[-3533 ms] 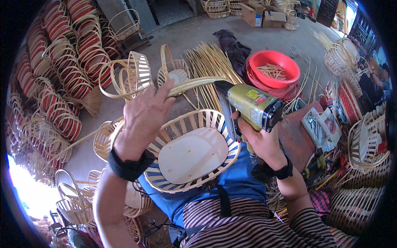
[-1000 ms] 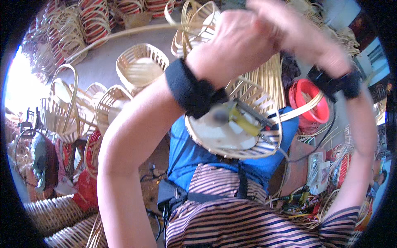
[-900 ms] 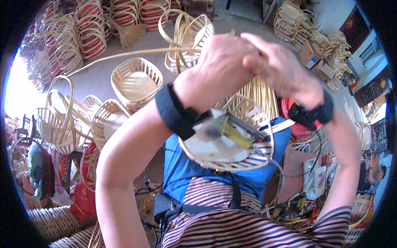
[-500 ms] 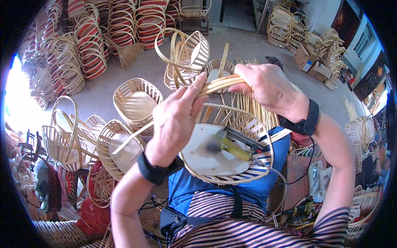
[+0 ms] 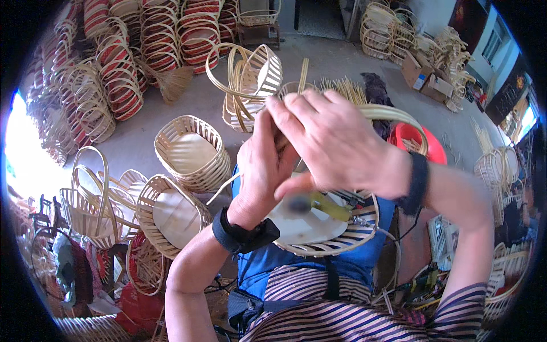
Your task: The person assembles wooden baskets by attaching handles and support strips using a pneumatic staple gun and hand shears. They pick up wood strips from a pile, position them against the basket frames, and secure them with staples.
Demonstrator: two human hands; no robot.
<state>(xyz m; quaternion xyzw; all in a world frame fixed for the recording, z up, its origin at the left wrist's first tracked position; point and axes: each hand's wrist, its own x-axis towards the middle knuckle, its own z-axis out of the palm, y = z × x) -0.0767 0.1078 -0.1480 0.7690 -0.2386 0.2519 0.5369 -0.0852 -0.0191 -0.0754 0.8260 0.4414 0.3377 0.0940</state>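
My left hand (image 5: pixel 263 162) is closed round a bundle of pale cane strips (image 5: pixel 393 112), which arcs out to the right and bends down at its end. One loose strip end (image 5: pixel 221 190) sticks out below this hand. My right hand (image 5: pixel 342 139) lies across the bundle with its fingers bent over my left hand's fingertips; the thumb stands apart below, and the palm side is hidden. Beneath both hands an oval slatted basket (image 5: pixel 369 231) with a white base rests on my lap. Inside it lies a yellow-green air stapler (image 5: pixel 330 206), partly covered by my right hand.
Nested oval baskets (image 5: pixel 191 149) and a slatted basket (image 5: pixel 171 214) stand at my left. Handled baskets (image 5: pixel 250 80) sit ahead. Behind the right hand are a red tub (image 5: pixel 436 147) and a cane bundle (image 5: pixel 345 88). Tall basket stacks (image 5: pixel 117 62) line the far left.
My right hand has come left and nearer, over my left hand. The strips' curved far end now shows at the right. The view has shifted slightly, bringing the red tub into sight.
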